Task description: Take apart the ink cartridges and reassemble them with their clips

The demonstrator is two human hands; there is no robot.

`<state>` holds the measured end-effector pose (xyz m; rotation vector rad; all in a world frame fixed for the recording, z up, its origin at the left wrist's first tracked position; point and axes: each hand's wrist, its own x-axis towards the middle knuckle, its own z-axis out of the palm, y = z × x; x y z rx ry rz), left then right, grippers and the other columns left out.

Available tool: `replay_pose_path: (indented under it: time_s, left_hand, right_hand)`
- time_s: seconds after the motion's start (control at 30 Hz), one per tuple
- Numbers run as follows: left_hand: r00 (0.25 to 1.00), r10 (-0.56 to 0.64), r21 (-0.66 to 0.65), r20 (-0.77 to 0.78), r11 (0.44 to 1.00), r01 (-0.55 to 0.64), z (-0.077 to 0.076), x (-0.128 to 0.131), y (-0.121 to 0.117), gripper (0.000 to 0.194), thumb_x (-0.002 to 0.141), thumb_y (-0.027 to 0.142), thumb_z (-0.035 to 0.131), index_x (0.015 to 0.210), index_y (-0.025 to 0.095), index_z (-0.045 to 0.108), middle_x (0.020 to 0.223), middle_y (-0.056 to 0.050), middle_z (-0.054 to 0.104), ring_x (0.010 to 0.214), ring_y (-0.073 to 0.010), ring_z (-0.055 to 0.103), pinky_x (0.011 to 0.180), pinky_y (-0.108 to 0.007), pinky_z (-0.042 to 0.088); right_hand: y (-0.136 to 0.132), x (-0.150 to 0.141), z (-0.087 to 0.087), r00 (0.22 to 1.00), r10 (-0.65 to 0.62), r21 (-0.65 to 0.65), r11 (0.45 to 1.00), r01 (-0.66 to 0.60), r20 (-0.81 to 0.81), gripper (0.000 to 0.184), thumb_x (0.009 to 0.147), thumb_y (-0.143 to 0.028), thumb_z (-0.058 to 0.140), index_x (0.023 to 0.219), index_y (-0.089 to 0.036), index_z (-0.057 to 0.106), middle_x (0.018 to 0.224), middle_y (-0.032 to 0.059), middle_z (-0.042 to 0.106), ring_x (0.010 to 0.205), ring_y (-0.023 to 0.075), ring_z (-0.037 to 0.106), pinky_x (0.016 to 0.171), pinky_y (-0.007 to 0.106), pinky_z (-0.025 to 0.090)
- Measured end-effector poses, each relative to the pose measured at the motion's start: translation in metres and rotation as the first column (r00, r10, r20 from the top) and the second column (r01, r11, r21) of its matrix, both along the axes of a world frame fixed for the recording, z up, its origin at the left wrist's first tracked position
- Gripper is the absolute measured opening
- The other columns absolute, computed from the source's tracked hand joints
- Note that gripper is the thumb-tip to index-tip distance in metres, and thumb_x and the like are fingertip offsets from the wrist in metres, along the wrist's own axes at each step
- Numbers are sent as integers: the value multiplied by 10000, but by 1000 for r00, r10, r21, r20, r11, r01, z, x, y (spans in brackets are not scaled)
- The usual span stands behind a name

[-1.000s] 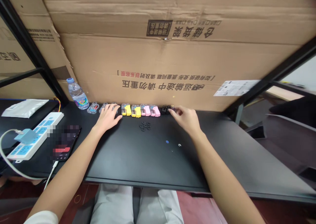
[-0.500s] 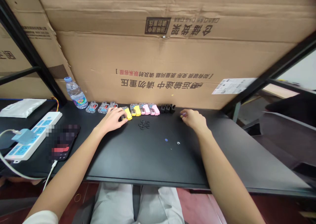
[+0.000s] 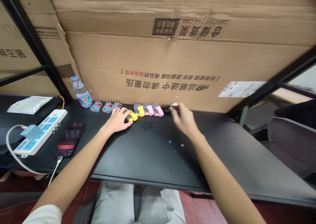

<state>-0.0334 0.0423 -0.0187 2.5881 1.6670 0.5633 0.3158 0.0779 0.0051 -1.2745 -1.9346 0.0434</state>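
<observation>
My left hand [image 3: 120, 119] is closed around a yellow-and-clear plastic piece [image 3: 133, 116], which rests on the black table. My right hand [image 3: 183, 118] is pinched at the row of small black parts [image 3: 167, 110]. A tiny yellowish bit shows at its fingertips, but what they hold is too small to name. Between the hands stand another yellow-and-clear piece [image 3: 141, 111] and two pink-and-clear pieces [image 3: 149, 110]. In front of them lies a cluster of small black rings [image 3: 148, 125].
Clear plastic pieces [image 3: 96, 106] and a water bottle [image 3: 81, 91] stand at the back left, against a cardboard wall [image 3: 148, 56]. A power strip [image 3: 40, 132] and a phone [image 3: 70, 140] lie left. A blue disc [image 3: 170, 141] and a white ring [image 3: 182, 145] lie mid-table.
My right hand has moved left and a little away from me, from beside the black parts to over them. My left hand stays at the yellow-and-clear piece. The view has shifted slightly.
</observation>
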Motion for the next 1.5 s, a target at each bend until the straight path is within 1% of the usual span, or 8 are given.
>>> replay_pose_path:
  time_s: [0.2,0.3,0.47,0.67,0.83,1.1,1.23,1.5]
  left_hand:
    - [998,3,132,65,991,-12,31,10,-14,385,1091,519,517,1331,267,680,1284,-99,696,1200,-317,627,1107,-478,405]
    - [990,-134,104,37,986,130,38,20,-23,347,1113,477,495,1303,236,659,1264,-107,717,1158,-302,655,1033,-421,456]
    - [926,-328,61,186,945,322,35,31,-29,299,1107,452,521,1211,200,643,1129,-105,740,1032,-278,683,928,-388,494]
    - [633,-272,17,725,926,378,29,26,-17,361,1053,551,618,1043,191,649,1020,-66,737,936,-216,694,886,-337,532]
    - [439,-104,-125,892,878,462,25,24,-13,443,952,610,743,1009,195,601,1082,-85,768,1016,-226,738,919,-339,561]
    - [740,-114,-393,663,788,474,18,17,-14,440,766,485,927,893,178,639,959,-40,782,857,-186,731,815,-302,554]
    - [764,-125,-428,633,766,479,17,15,-11,440,749,473,934,887,184,632,957,-43,791,874,-201,746,821,-309,558]
    - [765,-195,-362,614,792,492,18,18,-13,453,746,490,938,1005,193,714,990,-25,780,911,-200,734,854,-301,540]
  right_hand:
    - [-41,-60,-4,946,322,-209,923,-323,-39,261,1093,-393,457,1258,-230,575,880,55,701,724,223,651,736,344,520]
    - [-52,-72,-7,924,375,-252,889,-382,-76,412,1030,-469,617,1373,-250,550,899,26,690,687,194,623,705,315,508]
    - [-55,-75,-7,865,461,-272,822,-500,-198,279,1001,-508,666,1047,-236,627,712,-31,586,572,136,465,569,265,392]
    - [-49,-63,0,857,471,-307,800,-515,-209,358,945,-508,732,814,-215,573,608,-79,387,550,104,312,544,262,273]
    - [-48,-61,-9,865,471,-348,793,-500,-171,365,941,-512,726,793,-212,580,603,-81,380,549,103,309,554,266,252]
    - [-43,-59,-17,874,484,-406,789,-462,-55,436,1027,-566,611,1117,-185,804,610,-34,590,544,130,473,577,273,336]
    - [-37,-55,-22,919,387,-304,887,-347,79,372,1038,-455,623,1251,-211,805,711,18,735,601,163,622,607,279,392]
    - [-31,-61,-33,918,338,-287,918,-273,206,241,1008,-272,644,1143,-271,843,1034,63,858,838,234,774,712,301,506]
